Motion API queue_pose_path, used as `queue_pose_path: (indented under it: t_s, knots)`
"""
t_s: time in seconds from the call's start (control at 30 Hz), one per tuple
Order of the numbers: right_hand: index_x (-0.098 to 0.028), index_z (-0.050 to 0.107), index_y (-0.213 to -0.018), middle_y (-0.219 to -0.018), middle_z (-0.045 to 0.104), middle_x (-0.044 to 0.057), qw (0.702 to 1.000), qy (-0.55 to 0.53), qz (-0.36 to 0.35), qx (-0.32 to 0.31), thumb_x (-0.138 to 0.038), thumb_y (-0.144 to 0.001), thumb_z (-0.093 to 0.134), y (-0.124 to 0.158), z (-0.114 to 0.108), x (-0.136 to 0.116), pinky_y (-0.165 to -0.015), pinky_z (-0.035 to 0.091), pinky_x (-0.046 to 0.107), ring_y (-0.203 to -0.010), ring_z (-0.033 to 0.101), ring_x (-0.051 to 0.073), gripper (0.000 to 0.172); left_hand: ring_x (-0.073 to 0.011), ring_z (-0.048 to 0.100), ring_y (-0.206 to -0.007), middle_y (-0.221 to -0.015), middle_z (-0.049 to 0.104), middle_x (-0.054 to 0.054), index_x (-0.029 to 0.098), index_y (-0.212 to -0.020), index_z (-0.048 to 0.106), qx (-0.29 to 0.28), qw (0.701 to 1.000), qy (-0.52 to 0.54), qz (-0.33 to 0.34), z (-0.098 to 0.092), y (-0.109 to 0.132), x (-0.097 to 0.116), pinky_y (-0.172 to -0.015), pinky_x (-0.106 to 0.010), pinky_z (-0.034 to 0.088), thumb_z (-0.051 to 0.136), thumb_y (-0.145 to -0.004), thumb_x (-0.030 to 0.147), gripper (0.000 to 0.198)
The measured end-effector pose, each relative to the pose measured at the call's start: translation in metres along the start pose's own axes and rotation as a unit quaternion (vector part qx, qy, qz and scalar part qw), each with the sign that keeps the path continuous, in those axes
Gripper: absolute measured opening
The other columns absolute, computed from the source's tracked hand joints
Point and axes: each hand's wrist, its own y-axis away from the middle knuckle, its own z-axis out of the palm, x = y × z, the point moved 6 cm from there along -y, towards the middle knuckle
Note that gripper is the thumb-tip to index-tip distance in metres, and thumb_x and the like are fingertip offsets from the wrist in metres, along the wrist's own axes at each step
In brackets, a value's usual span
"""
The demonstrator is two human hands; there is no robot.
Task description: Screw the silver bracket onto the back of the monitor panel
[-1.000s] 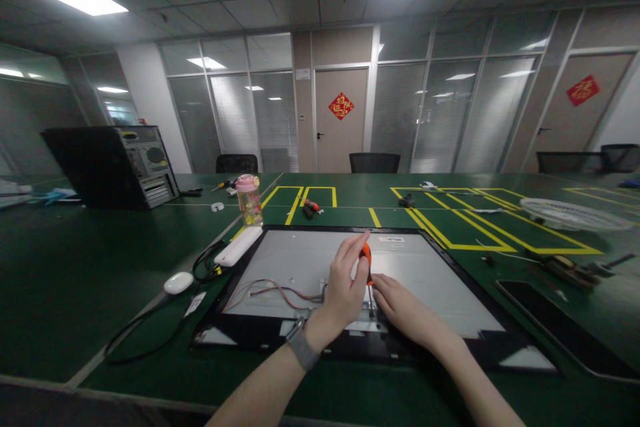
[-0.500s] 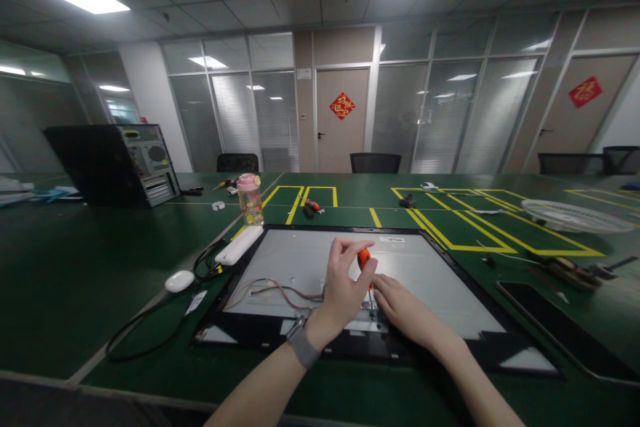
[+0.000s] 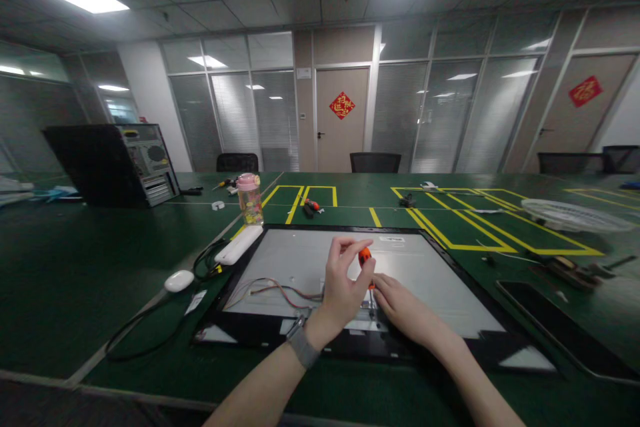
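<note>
An orange-and-black screwdriver (image 3: 365, 257) stands nearly upright over the lower middle of a flat display panel (image 3: 295, 247), which lies with its grey metal back up in a black frame. My left hand (image 3: 343, 283), with a watch on the wrist, has thumb and fingers curled round the top of the handle. Lower down, the fingertips of my right hand (image 3: 400, 303) close in at the bottom of the handle and the shaft; their grip is partly hidden. Beneath the shaft is a small metal part (image 3: 369, 312). Thin coloured wires (image 3: 280, 285) run left from behind my left hand.
Left of the panel lie a white power strip (image 3: 240, 245), a white mouse (image 3: 179, 280) and black cable, with a pink-lidded bottle (image 3: 249, 199) behind. A computer case (image 3: 107, 163) stands far left. On the right are a dark phone-like slab (image 3: 560, 327) and a tool (image 3: 575, 271).
The top of the screwdriver handle has turned or shifted slightly between my fingers. Both hands stay in nearly the same place.
</note>
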Motion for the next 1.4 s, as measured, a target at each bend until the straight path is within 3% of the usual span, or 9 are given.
queue_pose_path:
  t_s: [0.17, 0.4, 0.63, 0.97, 1.23, 1.4]
  knots:
    - [-0.009, 0.055, -0.123, -0.123, 0.06, 0.018, 1.0, 0.006, 0.0, -0.001, -0.021, -0.094, 0.034, 0.0005, 0.002, 0.003, -0.102, 0.039, 0.041, -0.115, 0.054, 0.027, 0.038, -0.0186, 0.057, -0.103, -0.11, 0.061, -0.007, 0.021, -0.119, 0.06, -0.023, 1.0, 0.019, 0.007, 0.0015, -0.0004, -0.0004, -0.091, -0.034, 0.046, 0.039, -0.095, 0.016, 0.032]
    - [-0.01, 0.055, -0.123, -0.123, 0.06, 0.018, 1.0, 0.0, -0.008, 0.001, -0.021, -0.095, 0.033, -0.0001, 0.0024, 0.003, -0.102, 0.039, 0.043, -0.115, 0.054, 0.026, 0.038, -0.0162, 0.057, -0.084, -0.09, 0.056, -0.003, 0.021, -0.104, 0.068, 0.008, 1.0, -0.002, 0.011, -0.001, -0.001, 0.0023, -0.08, -0.03, 0.048, 0.057, -0.086, 0.016, 0.021]
    - [-0.008, 0.056, -0.122, -0.123, 0.059, 0.019, 1.0, 0.005, 0.004, -0.006, -0.022, -0.095, 0.033, 0.0005, 0.0006, 0.0006, -0.102, 0.04, 0.042, -0.115, 0.054, 0.027, 0.038, -0.0177, 0.057, -0.096, -0.103, 0.062, -0.006, 0.022, -0.117, 0.062, -0.021, 1.0, 0.009, 0.017, 0.0013, -0.0006, 0.0025, -0.086, -0.032, 0.046, 0.043, -0.092, 0.013, 0.032]
    - [-0.01, 0.054, -0.126, -0.126, 0.059, 0.018, 1.0, 0.001, 0.002, -0.001, -0.024, -0.095, 0.033, 0.0003, 0.0014, 0.002, -0.103, 0.039, 0.042, -0.118, 0.053, 0.027, 0.04, -0.0137, 0.052, -0.074, -0.082, 0.049, 0.001, 0.02, -0.093, 0.064, 0.027, 0.999, -0.009, -0.021, -0.0016, -0.0022, -0.0027, -0.073, -0.026, 0.045, 0.067, -0.079, 0.016, 0.015]
    - [-0.007, 0.054, -0.126, -0.124, 0.059, 0.019, 1.0, 0.016, 0.009, -0.006, -0.024, -0.095, 0.032, 0.001, 0.0, 0.0002, -0.102, 0.039, 0.042, -0.117, 0.053, 0.028, 0.041, -0.017, 0.057, -0.09, -0.097, 0.06, -0.005, 0.02, -0.107, 0.06, 0.002, 1.0, 0.017, -0.01, 0.0022, -0.0019, -0.0022, -0.081, -0.03, 0.046, 0.044, -0.091, 0.013, 0.024]
    - [-0.01, 0.056, -0.123, -0.12, 0.061, 0.018, 1.0, 0.007, -0.004, 0.002, -0.021, -0.095, 0.033, -0.0005, 0.0021, 0.0019, -0.1, 0.041, 0.041, -0.114, 0.055, 0.026, 0.038, -0.0172, 0.055, -0.088, -0.093, 0.055, -0.003, 0.023, -0.102, 0.066, 0.008, 1.0, -0.007, 0.0, 0.001, -0.0007, -0.0026, -0.082, -0.031, 0.046, 0.058, -0.086, 0.019, 0.018]
